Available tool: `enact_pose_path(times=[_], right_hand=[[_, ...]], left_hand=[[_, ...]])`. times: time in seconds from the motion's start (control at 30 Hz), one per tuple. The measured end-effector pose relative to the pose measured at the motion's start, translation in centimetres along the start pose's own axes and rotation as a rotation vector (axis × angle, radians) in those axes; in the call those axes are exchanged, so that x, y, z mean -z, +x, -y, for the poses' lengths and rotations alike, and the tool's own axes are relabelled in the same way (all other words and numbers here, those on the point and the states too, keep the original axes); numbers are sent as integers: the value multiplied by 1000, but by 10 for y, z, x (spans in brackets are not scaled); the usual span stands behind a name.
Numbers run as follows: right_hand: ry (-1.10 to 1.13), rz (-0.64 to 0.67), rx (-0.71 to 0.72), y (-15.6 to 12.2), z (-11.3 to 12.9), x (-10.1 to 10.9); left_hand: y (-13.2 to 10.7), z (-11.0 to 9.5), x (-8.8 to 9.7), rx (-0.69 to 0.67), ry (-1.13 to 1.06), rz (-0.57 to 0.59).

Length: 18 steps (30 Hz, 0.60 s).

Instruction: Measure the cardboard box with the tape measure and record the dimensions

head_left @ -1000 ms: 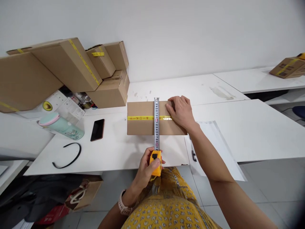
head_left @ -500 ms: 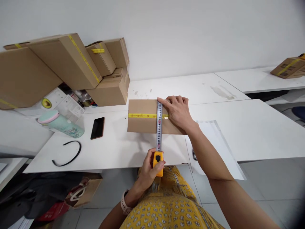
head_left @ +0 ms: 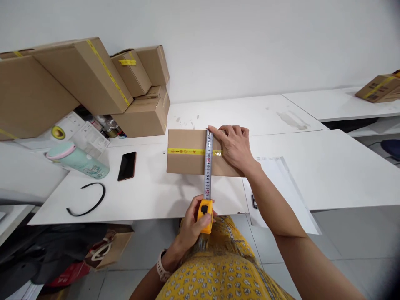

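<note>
A flat cardboard box with a yellow tape stripe lies on the white table in front of me. My left hand is wrapped round a yellow tape measure at the table's near edge. Its metal blade runs straight across the box top. My right hand rests on the box's right half, its fingertips pressing the blade's end at the far edge.
Several cardboard boxes are stacked at the back left. A mint bottle, a black phone and a black curved band lie left of the box. Paper and a pen lie right. Another box sits far right.
My right hand slid left along the box's far edge and its fingertips came onto the blade's end. My left hand with the tape measure stayed near the table's edge.
</note>
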State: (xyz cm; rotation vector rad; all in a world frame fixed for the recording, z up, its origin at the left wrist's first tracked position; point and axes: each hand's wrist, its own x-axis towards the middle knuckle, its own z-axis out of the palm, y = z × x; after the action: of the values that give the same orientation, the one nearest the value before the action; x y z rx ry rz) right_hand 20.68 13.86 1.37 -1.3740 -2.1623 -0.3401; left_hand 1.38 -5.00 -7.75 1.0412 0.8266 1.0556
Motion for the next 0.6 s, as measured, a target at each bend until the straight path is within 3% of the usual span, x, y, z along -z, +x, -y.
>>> enact_pose_path(times=[0.1,0.2,0.37,0.47,0.6], right_hand=[[-18,-53,-25,-12,10,0],[-55,-93,5,-45,27,-11],[70,-115,17,-108,52,-33],[417,-152,-203,-122,45,-16],[984,-313,-569,-125,18,31]], left_hand=[[-10,-3,9,-105,-14,-22],[-20,-10,15,-153,38,-78],[-27,-15,15,-59,141,-24],[-30,-13,16,89,306,50],[-31,-13,18,185,692,196]])
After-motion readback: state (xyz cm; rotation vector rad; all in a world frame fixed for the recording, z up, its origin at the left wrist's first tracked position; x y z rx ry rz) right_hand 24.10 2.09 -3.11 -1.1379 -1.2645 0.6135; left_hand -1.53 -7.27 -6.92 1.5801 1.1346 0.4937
